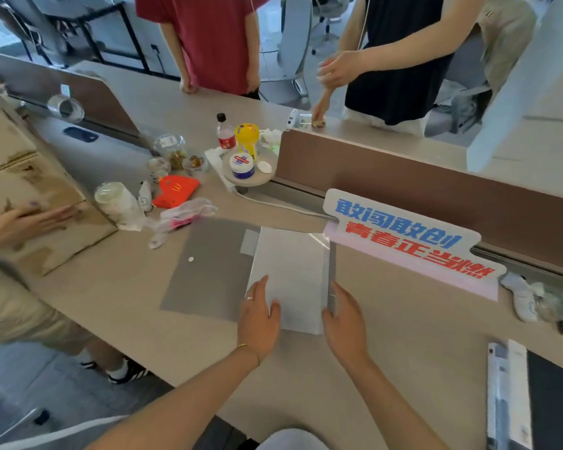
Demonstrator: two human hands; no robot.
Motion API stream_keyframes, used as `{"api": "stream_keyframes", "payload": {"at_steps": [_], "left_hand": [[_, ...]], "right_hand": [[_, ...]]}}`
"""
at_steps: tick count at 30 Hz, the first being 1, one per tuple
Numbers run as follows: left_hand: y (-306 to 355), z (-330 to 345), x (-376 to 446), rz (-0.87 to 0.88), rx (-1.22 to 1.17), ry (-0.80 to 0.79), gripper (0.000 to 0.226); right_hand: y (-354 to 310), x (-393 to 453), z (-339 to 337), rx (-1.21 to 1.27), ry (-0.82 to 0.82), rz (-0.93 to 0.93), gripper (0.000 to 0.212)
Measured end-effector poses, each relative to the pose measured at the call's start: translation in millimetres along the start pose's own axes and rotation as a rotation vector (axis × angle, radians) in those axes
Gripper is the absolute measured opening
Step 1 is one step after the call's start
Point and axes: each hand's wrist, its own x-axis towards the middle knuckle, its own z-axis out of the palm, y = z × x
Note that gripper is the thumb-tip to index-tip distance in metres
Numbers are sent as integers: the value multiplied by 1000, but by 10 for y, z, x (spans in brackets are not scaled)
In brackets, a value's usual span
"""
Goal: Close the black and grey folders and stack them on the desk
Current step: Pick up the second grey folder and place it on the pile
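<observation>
The grey folder (208, 271) lies open on the desk (420, 319), its flap with a white snap button spread to the left. White paper sheets (293, 271) rest on its right half. My left hand (257, 319) lies flat on the near left corner of the sheets, fingers apart. My right hand (345, 323) presses against the folder's right edge, fingers together and touching the sheets' side. The black folder (556, 401) lies at the near right corner of the desk with a clear and white strip along its left side.
A printed sign (410, 241) stands just right of the grey folder against the brown divider (436, 190). Bottles, jars, a red fast-food bag (174, 191) and plastic wrap clutter the desk behind. A cardboard box (30, 190) with someone's hand sits left. Two people stand across.
</observation>
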Motion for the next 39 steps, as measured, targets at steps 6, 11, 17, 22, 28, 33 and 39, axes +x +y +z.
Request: {"api": "stream_keyframes", "payload": {"at_steps": [6,11,17,22,28,33,39], "left_hand": [[-632,-504,389,-167,47,55,41],[-1110,-913,767,-262,71,81,53],[-1556,-1238,1221,-422,121,70,64],[-1684,-1235,1362,-563,49,0,58],[-1687,-1193,1425,-627,54,40,54],[-1700,-1235,1544,-734,27,75,43],[-1723,-1288,1516,-718,-111,199,37]], "right_hand": [[-302,180,709,-29,-145,14,60],[-435,357,1234,-98,-305,44,58],[-326,495,1512,-236,-435,143,64],[-249,525,1562,-356,-448,165,64],[-287,529,1541,-364,-434,194,67],[-283,505,1519,-383,-445,196,69],[-282,500,1527,-389,-468,200,70]]}}
